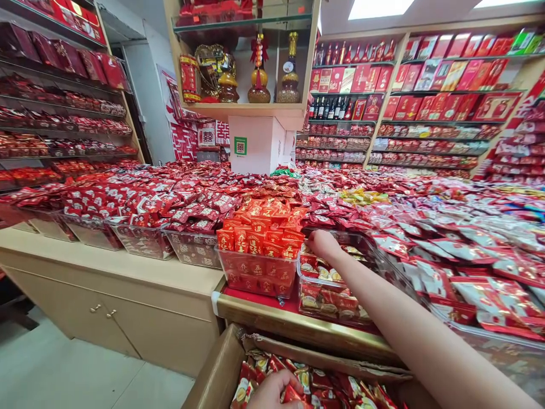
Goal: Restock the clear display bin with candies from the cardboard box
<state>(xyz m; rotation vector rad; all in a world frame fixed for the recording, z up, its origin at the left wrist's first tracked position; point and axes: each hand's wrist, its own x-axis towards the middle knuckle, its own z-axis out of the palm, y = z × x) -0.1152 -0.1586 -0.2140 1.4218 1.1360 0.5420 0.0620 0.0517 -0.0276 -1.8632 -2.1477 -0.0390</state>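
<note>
My left hand (275,389) is low in an open cardboard box (215,369), among loose red candy packets (323,379) printed with a yellowish fruit. Its thumb and forefinger curl around a red packet (292,393). My right hand (324,245) reaches across to a clear plastic bin (303,271) of similar red packets (326,298). Closed fingers rest at that bin's left rear edge, beside orange-red packets; what they grip, if anything, is hidden. The neighbouring clear bin (259,272) is heaped with orange-red packets (259,230) bearing gold characters.
A gold-edged counter (306,324) lies between the box and the bins. More bins of dark red packets (198,213) stand left on a beige cabinet (110,295). White-and-red packets (481,295) pile up right. A pillar (258,156) with a display case rises behind.
</note>
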